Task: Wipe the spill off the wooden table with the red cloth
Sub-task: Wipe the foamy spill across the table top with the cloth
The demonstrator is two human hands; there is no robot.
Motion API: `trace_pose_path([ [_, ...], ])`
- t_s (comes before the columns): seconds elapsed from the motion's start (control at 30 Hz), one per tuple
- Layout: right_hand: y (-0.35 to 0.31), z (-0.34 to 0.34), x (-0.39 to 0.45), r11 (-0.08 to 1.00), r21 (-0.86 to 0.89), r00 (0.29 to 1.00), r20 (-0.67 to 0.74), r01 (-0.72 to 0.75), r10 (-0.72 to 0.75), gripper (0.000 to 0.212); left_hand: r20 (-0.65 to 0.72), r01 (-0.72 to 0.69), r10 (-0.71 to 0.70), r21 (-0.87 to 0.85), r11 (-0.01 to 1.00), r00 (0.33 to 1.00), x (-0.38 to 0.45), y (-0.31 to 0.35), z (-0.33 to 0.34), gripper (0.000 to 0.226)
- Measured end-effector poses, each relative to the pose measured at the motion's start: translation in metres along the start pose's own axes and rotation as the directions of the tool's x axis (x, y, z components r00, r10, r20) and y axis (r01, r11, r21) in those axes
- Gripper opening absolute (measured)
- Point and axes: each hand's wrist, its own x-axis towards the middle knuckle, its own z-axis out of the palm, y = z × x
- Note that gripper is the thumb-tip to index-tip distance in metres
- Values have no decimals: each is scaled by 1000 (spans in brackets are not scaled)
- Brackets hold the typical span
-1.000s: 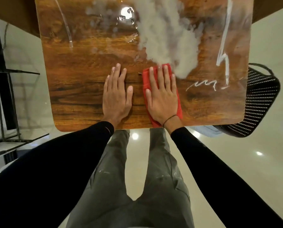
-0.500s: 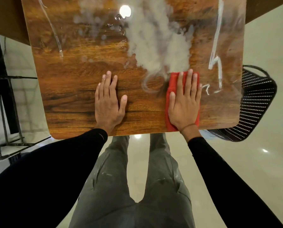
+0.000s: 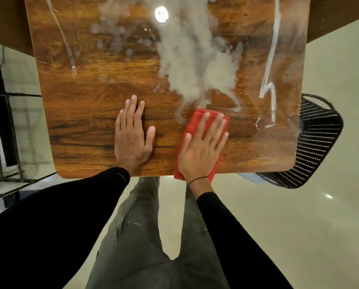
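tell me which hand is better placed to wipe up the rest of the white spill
The right hand. It already lies flat on the red cloth, right at the near edge of the spill. The left hand rests bare on dry table.

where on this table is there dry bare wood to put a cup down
Dry wood lies left of the left hand, out to the wooden table edge, and between that hand and the red cloth under the right hand. The white spill fills the far middle.
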Motion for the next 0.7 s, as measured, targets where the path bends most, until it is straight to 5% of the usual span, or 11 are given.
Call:
trace_pose_path([
  [0.07, -7, 2, 11, 984, 6, 983, 37, 179, -179, 74, -6, 2, -2, 5, 1000, 1000, 0, 1, 0, 70],
  [0.17, -15, -1, 49, 970, 27, 971, 7, 240, -240, 72, -4, 6, -6, 9, 1000, 1000, 0, 2, 0, 72],
  [0.37, 5, -9, 128, 999, -19, 989, -144, 40, -43, 67, 7, 19, -19, 8, 1000, 1000, 1, 1, 0, 70],
  [0.57, 28, -14, 88, 979, -44, 970, -152, -199, 190, 70, 18, 6, -5, -22, 1000, 1000, 0, 0, -3, 73],
  [0.7, 7, -9, 42, 997, -25, 998, -4, 68, -68, 74, 20, 12, -11, -11, 1000, 1000, 0, 0, -2, 74],
])
